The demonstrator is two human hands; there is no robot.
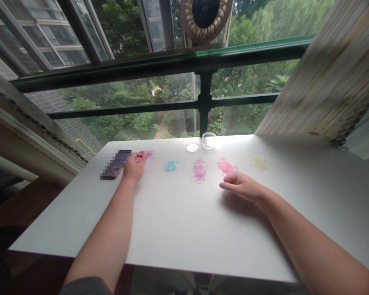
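My left hand (134,167) rests at the left of the table, fingers drawn together at the edge of a small magenta-pink pile of rubber bands (149,153). What is between those fingertips is too small to make out. My right hand (240,185) is held loosely curled just in front of a coral-pink pile of rubber bands (226,165), and nothing shows in it. Between the hands lie a turquoise pile of rubber bands (171,166) and a purple pile of rubber bands (199,170). Furthest right is a pale yellow pile of rubber bands (260,163).
A phone (116,164) lies left of my left hand. At the table's back edge stand a clear round container (209,140) and a clear lid (192,147). Behind the white table (172,229) are a green railing (204,102), a window and a fan (206,16); a curtain (313,78) hangs at right.
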